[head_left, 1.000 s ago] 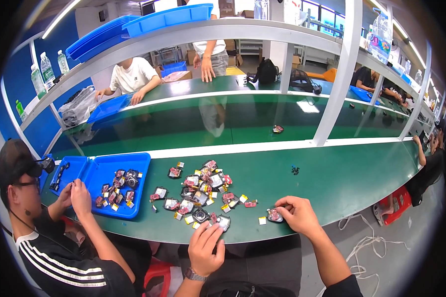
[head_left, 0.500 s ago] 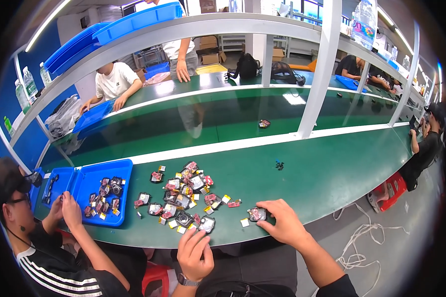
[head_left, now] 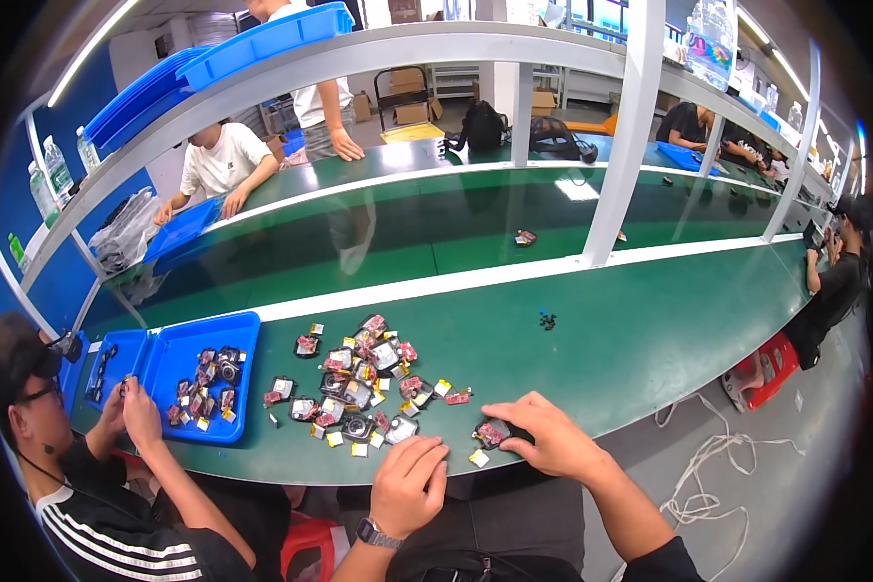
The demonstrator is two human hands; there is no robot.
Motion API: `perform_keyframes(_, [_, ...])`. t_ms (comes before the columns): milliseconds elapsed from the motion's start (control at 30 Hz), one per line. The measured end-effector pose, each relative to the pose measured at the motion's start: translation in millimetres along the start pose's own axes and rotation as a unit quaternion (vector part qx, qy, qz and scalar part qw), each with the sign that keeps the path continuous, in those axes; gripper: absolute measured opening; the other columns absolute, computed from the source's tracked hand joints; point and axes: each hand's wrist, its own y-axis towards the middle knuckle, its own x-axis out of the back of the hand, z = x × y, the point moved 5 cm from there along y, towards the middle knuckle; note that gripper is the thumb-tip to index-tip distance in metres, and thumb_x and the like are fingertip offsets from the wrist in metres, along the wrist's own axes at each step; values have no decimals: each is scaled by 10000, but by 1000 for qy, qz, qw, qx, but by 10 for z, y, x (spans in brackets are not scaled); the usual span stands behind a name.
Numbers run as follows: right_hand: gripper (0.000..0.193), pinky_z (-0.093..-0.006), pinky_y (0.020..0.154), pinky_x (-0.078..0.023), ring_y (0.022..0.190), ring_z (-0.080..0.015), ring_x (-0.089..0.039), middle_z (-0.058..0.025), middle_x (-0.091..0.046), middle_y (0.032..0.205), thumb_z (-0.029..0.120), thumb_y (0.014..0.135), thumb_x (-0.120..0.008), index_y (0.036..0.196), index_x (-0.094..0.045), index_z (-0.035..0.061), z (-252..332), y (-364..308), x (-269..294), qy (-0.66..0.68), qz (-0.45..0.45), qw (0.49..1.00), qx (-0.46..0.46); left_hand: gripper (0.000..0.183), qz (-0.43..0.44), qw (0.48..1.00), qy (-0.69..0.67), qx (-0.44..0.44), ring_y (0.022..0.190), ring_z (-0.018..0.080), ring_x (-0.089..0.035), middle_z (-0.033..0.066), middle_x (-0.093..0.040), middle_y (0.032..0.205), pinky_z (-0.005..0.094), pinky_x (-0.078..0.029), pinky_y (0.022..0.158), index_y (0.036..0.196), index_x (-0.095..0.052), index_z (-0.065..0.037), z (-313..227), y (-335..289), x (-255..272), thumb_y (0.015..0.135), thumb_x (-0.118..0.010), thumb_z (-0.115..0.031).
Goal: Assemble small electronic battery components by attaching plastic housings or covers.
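Note:
My right hand [head_left: 551, 438] grips a small dark device half with a circuit board [head_left: 493, 433] between thumb and fingers, at the table's front edge. A silver-and-yellow battery [head_left: 478, 458] lies just beside that piece. Palm down at the same edge, my left hand [head_left: 407, 485] has loosely bent fingers and nothing visible in it. Next to its fingertips is a pale device casing [head_left: 401, 429]. Beyond stretches a loose pile of opened device halves [head_left: 357, 393], with red circuit boards and small batteries. A black round-faced casing [head_left: 358, 428] lies at the pile's near side.
At my left a person [head_left: 116, 466] handles something small beside a blue tray [head_left: 247, 388] of similar parts. Small black bits [head_left: 547, 321] lie farther out on the green table [head_left: 640, 339]. A white shelf post [head_left: 623, 165] rises behind. White cable [head_left: 708, 466] coils on the floor at right.
My right hand has drawn the device half slightly left and nearer, turning it, and the battery shifted too. My left hand has moved right, away from the pale casing, its fingers closer together.

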Motion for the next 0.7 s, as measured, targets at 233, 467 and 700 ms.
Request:
perform_keyframes(233, [486,-390,900,-517,1045,-282,-588,-95,-656,1138,99,817,-788,1278,-637,88,180,-72,76,-82,-75,993,33,185,2,1000,-29,-6,953,329,-688,134,-728,1027,411,-555,854,960,-728,-15,-22,11,-10,778,-713,13])
perform_keyframes(467, [282,-399,765,-520,874,-291,-624,-92,-604,950,183,812,-813,1035,-702,49,208,-164,-133,-126,-150,976,-91,212,18,996,-77,49,935,351,-690,178,-722,1045,417,-552,830,1050,-708,10,-128,227,-125,841,-681,-17])
perform_keyframes(700, [295,-397,750,-538,880,-295,-651,-113,-611,953,88,785,-810,1040,-677,23,130,-38,-153,-36,-96,992,-78,277,106,989,-44,96,965,377,-652,190,-658,1036,454,-528,837,1173,-668,6,-46,468,-451,936,-611,-125])
